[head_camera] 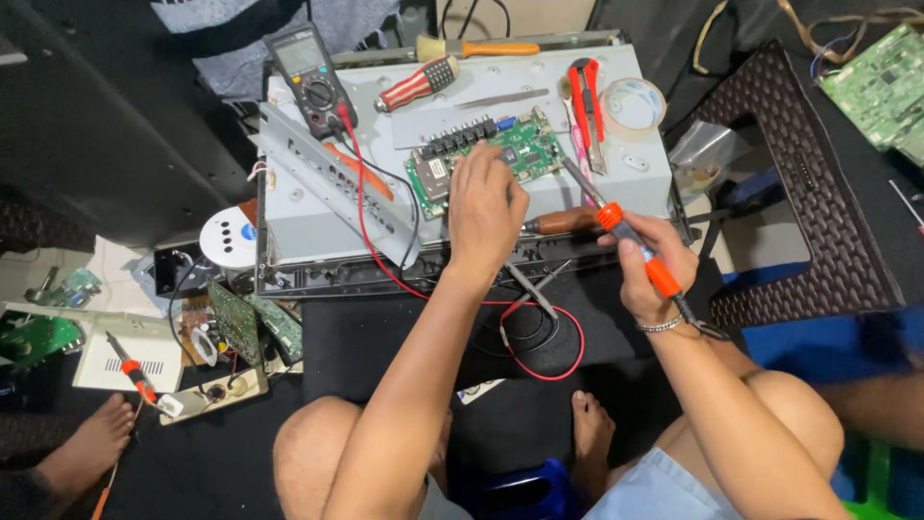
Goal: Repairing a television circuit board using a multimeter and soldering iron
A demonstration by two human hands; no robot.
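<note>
Left hand (484, 207): fingers curled down, tips pressed on the green circuit board (527, 149); whether they pinch anything there cannot be told.

Right hand (657, 265): closed around the orange grip of a soldering iron (630, 236), its metal tip slanting up-left toward the board's right edge.

Circuit board: lies flat on a grey metal chassis (626, 178), near its middle, black connector row along its upper edge.

Multimeter (313, 77): black, propped at the chassis's upper left corner; red lead (371, 241) runs down off the chassis and loops on the dark mat between the person's knees.

Screwdriver (419, 84): red-and-white striped handle, above the board.

Brush (476, 47): orange handle, along the chassis's far edge.

Knife (584, 96): red utility cutter, right of the board.

Tape roll (633, 103): clear, just beside the knife.

Wooden handle (568, 221): brown, on the chassis's near edge, between the two hands.

Bracket (332, 183): perforated grey strip, laid diagonally on the chassis's left part.

Second board (881, 82): green, upper right, well apart.

Loose boards (255, 323): lower left on the floor, beside a white box (135, 347).
</note>
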